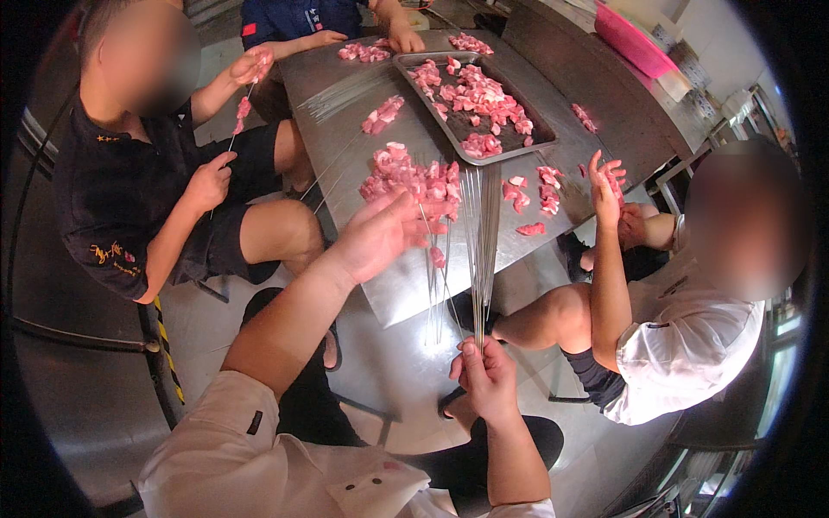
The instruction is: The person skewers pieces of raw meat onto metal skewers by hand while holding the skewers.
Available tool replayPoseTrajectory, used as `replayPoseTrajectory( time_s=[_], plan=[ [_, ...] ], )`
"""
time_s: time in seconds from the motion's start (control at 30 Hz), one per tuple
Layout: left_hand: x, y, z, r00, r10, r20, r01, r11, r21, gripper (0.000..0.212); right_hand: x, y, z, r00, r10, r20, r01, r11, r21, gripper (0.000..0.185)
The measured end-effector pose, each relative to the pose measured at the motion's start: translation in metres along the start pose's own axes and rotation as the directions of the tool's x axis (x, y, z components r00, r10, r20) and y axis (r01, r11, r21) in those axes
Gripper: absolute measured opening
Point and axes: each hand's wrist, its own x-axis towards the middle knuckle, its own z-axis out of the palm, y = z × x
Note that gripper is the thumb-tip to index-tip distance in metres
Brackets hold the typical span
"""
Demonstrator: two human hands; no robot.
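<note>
Between the thumb and fingers of my right hand (482, 375) are the lower ends of thin metal skewers (477, 278). One skewer (445, 285) leans left, apart from the bundle, with a single raw meat chunk (438, 257) threaded on it. My left hand (388, 230) is raised by that skewer's upper end, fingers apart and slightly blurred. Just behind it, a heap of raw meat pieces (395, 171) lies on the metal table (401, 291). Several loaded skewers project from the heap's right side toward me.
A dark metal tray (550, 144) holds more cut meat. Loose skewers (343, 94) lie at the table's far left. Small meat portions (549, 191) sit right of the skewer bundle. Co-workers sit left and right; another is at the far end. A pink basin (631, 42) stands back right.
</note>
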Motion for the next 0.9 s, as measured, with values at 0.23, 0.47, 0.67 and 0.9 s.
replayPoseTrajectory(
  time_s=[0.23, 0.47, 0.67, 0.9],
  plan=[
    [0.007, -0.004, 0.016, 0.987, 0.068, -0.144, -0.114, 0.933, -0.341, 0.034, -0.002, 0.0, 0.004, 0.997, 0.059, 0.054, -0.056, 0.996, -0.063, 0.019],
    [0.012, -0.002, 0.008, 0.952, 0.247, -0.179, -0.295, 0.897, -0.331, 0.029, -0.004, -0.002, 0.005, 0.994, 0.08, 0.072, -0.077, 0.996, -0.042, 0.021],
    [0.013, 0.001, 0.004, 0.907, 0.339, -0.25, -0.392, 0.897, -0.203, 0.03, -0.006, 0.001, 0.008, 0.996, 0.066, 0.065, -0.061, 0.996, -0.067, 0.021],
    [0.009, -0.005, 0.02, 0.894, 0.32, -0.313, -0.378, 0.914, -0.146, 0.032, -0.006, 0.009, 0.014, 0.998, 0.001, 0.061, 0.001, 0.999, -0.033, 0.019]
  ],
)
